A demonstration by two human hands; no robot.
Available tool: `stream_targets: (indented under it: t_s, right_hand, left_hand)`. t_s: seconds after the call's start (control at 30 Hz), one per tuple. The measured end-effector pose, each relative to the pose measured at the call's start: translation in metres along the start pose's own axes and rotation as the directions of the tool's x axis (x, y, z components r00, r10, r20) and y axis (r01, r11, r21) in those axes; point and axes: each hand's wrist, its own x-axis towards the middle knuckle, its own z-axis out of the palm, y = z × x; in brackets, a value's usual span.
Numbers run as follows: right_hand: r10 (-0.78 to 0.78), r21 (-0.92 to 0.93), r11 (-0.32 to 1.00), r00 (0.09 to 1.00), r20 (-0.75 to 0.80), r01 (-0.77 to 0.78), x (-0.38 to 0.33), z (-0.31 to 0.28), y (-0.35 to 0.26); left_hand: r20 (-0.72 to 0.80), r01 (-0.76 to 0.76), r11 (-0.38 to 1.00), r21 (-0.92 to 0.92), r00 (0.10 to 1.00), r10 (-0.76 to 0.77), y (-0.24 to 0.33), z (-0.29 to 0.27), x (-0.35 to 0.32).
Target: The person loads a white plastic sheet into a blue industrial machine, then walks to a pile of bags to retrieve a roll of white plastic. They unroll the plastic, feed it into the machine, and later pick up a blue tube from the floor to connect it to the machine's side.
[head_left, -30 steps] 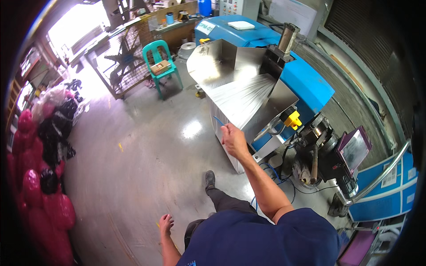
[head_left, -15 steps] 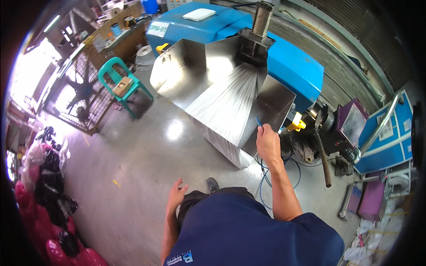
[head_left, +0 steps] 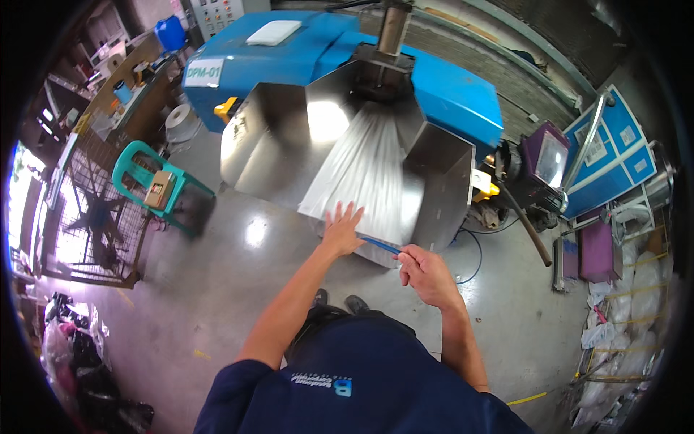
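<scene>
A bundle of whitish clear plastic film fans out toward me across a shiny metal tray, gathered narrow at its far end. It runs from under the dark metal press head. Fingers spread, my left hand lies on the film's near left edge. My right hand is closed round the near end of a slim blue stick-like tool. That tool points left along the film's front edge, its far end close to my left hand; its exact kind I cannot make out.
The blue machine body stands behind the tray, with yellow fittings at both sides. A long bar slants down at the right. On the left are a green chair with a box and a caged fan.
My left hand has come up from beside my body onto the film. My right hand has lowered the blue tool to the film's front edge. The view has shifted, with me facing the tray more squarely.
</scene>
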Motion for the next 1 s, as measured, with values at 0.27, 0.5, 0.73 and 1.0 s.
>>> stream_targets:
  t_s: [0.27,0.5,0.73,1.0]
  right_hand:
    - [-0.162,-0.016,0.987,0.971,-0.174,0.162,0.039,0.088,-0.101]
    - [-0.262,-0.23,0.965,0.361,-0.895,0.13,0.059,0.021,-0.094]
    - [0.208,-0.246,0.954,0.97,0.124,-0.173,0.01,0.052,-0.028]
    - [0.424,-0.053,0.709,0.485,-0.765,-0.704,-0.056,0.147,0.223]
  left_hand:
    - [0.102,-0.027,0.995,0.095,0.995,0.017,-0.08,-0.016,0.025]
    - [0.135,-0.088,0.992,0.089,0.988,0.076,-0.087,-0.015,0.028]
    - [0.059,-0.119,0.978,0.168,0.992,0.111,-0.103,0.002,0.048]
    - [0.037,-0.12,0.969,0.217,0.993,0.115,-0.092,0.008,0.053]
